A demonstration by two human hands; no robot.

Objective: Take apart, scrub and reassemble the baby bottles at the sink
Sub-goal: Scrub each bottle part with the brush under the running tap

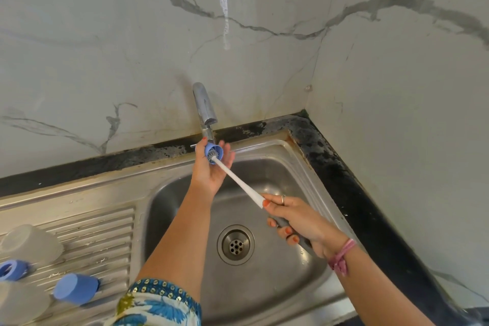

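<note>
Head view: under the faucet (205, 110), your left hand (211, 167) cups a blue bottle ring (213, 152) while your right hand (296, 222) grips the brush (238, 178) scrubbing it. Left of the faucet, parts (75, 290) lie apart on the drainboard (100, 233); reassembly remains.

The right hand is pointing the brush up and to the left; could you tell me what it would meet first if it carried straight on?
Probably the blue bottle ring in the left hand; the brush head already sits inside it.

Left hand (211, 169) holds blue bottle ring (213, 152) under tap (205, 111), frame center; right hand (299, 222) pushes brush (238, 180) into it above sink (185, 193).
</note>
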